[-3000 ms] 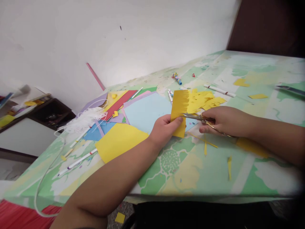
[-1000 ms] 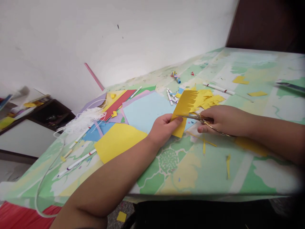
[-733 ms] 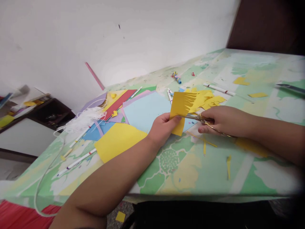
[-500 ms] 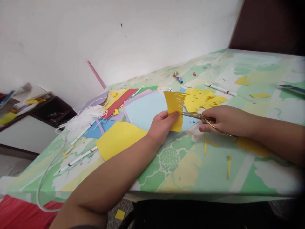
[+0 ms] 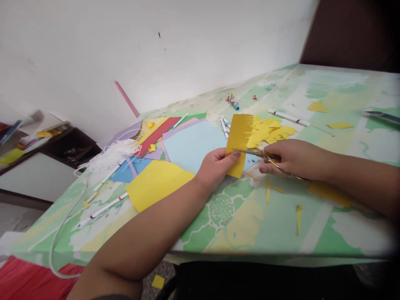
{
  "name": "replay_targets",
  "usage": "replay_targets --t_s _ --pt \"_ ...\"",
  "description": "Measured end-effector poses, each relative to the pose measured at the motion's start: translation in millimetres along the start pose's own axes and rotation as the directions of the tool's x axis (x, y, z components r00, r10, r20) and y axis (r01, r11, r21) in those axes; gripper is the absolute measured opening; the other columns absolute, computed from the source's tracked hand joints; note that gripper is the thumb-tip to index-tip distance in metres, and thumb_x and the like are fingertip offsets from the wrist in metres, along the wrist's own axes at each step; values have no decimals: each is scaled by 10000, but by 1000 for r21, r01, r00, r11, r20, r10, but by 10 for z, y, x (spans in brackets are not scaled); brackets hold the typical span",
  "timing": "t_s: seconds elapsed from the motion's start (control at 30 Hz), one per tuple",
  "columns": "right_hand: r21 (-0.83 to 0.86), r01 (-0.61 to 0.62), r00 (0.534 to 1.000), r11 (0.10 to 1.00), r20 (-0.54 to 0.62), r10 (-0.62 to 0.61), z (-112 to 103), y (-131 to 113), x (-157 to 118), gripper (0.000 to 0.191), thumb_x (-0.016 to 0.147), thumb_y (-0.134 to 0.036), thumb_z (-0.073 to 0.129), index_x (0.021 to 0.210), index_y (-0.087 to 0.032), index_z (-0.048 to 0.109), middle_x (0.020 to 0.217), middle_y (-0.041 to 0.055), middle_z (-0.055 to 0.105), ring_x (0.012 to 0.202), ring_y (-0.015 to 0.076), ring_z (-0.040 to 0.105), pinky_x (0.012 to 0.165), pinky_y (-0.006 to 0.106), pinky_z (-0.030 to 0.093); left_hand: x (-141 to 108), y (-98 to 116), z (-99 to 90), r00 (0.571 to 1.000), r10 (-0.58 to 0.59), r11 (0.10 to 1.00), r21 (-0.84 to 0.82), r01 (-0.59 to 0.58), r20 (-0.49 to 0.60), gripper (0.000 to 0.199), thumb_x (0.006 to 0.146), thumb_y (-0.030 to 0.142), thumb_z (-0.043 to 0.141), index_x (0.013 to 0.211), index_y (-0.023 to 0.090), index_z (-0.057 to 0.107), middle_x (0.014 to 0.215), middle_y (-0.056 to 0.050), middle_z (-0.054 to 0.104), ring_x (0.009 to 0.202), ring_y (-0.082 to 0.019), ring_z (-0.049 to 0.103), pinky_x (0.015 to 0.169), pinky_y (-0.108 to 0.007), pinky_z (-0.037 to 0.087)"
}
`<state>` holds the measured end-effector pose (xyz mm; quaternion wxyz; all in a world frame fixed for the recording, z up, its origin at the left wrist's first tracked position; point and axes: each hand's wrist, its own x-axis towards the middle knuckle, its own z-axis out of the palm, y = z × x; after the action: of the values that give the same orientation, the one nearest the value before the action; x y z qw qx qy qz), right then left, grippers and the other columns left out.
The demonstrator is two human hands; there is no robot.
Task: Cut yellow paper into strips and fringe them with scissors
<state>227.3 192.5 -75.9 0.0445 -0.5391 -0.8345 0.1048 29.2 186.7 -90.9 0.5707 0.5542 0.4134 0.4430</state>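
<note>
My left hand (image 5: 218,166) pinches a strip of yellow paper (image 5: 238,141) between thumb and fingers, holding it upright above the table. Fine slits run along the right edge of the strip, above the thumb. My right hand (image 5: 292,160) is closed around the handles of gold-coloured scissors (image 5: 268,159). Their blades reach left to the strip, close to my left thumb. Just behind the scissors lies a heap of fringed yellow paper (image 5: 270,130). A light blue sheet (image 5: 190,143) is beyond my left hand, and a yellow sheet (image 5: 159,183) lies beside my left forearm.
White string (image 5: 114,156) is bunched at the left, its loose end hanging over the table edge. Markers (image 5: 289,118) and yellow scraps (image 5: 340,125) are scattered on the flowered tablecloth (image 5: 281,233). A red strip (image 5: 159,135) lies among coloured sheets near the wall.
The yellow strip has shifted slightly right and now stands straighter, its slit edge turned right. My left hand has moved a little right with it. The scissors have barely moved.
</note>
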Motion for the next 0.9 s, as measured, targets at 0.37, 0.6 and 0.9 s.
replay_targets --t_s 0.37,0.6,0.9 --pt "-10 21 1000 1000 -5 -21 40 46 23 446 689 -637 401 572 -207 425 556 6 491 503 129 418 463 251 230 -8 -6 -11 1000 -8 999 52 7 25 265 648 391 619 681 130 590 590 19 517 522 -67 439 492 -206 337" --pt "-7 14 999 1000 48 -14 32 72 36 463 700 -653 371 599 -204 421 626 33 536 569 162 461 498 270 272 1 6 0 997 -53 997 -52 56 53 314 590 393 666 728 120 597 611 -2 550 540 -83 485 514 -222 374" --pt "-8 -2 999 1000 44 2 -27 -2 1 425 704 -612 396 584 -204 411 626 55 540 578 182 457 506 288 270 -55 49 -30 995 -81 995 -55 84 58 266 595 351 675 710 121 607 633 -19 565 548 -91 497 528 -239 380"
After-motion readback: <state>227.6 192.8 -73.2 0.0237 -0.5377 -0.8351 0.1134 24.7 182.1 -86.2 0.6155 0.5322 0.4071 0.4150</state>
